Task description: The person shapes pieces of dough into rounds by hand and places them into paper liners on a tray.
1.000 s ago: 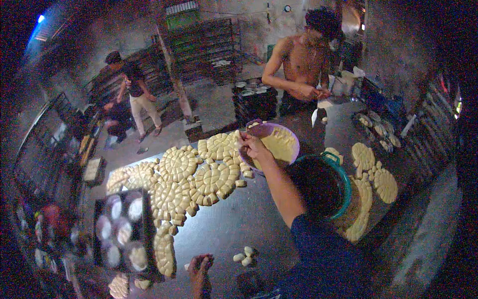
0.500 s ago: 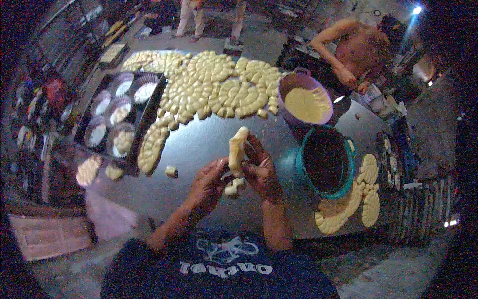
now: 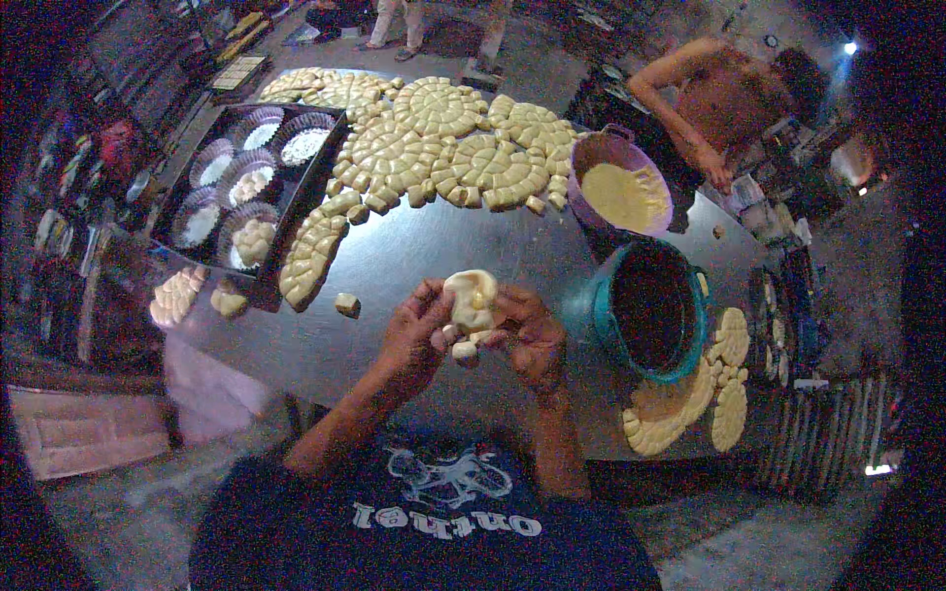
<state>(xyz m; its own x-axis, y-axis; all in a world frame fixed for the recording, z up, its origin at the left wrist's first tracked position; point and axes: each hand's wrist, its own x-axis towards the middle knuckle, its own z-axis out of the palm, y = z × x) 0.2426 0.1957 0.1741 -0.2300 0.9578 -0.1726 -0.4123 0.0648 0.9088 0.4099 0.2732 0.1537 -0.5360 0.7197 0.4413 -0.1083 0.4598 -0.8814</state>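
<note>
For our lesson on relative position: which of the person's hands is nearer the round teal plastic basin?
Right. The right hand is left of the basin, not touching it; the left hand is farther left.

The scene is dim, its dark margins speckled with coloured grain. A small white light point(image 3: 850, 48) flares at far right, and pale glare spreads across the metal tabletop point(image 3: 414, 244). Deep shadow fills the teal basin point(image 3: 600, 307). The dough piece point(image 3: 469, 307) shows pale, perhaps slightly soft in focus. Fisheye distortion bends straight edges near the blackened rim.
</note>
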